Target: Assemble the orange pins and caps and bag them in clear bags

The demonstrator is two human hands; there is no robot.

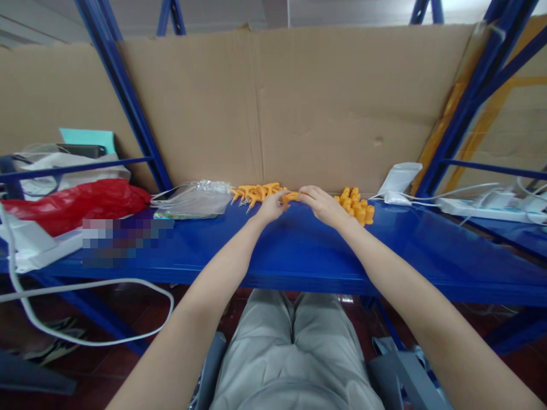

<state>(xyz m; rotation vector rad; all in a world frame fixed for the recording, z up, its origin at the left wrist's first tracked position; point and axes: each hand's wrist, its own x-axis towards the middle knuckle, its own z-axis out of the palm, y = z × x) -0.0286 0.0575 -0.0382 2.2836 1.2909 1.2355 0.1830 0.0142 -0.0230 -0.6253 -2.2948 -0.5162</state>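
Note:
Both my hands meet over the blue shelf (pixel 299 250) near the cardboard backing. My left hand (pixel 272 206) and my right hand (pixel 321 205) pinch the same small orange plastic part (pixel 292 197) between their fingertips, one from each side. Left of them lies a row of orange parts with small metal chains (pixel 254 193). At the right, touching my right wrist area, sits a pile of several orange parts (pixel 356 206).
A clear plastic bag (pixel 194 199) lies left of the orange parts, a red bag (pixel 72 205) further left. A white pouch (pixel 399 179) and a white power strip with cables (pixel 482 208) lie at the right. Blue rack posts (pixel 128 97) flank the cardboard wall (pixel 299 102).

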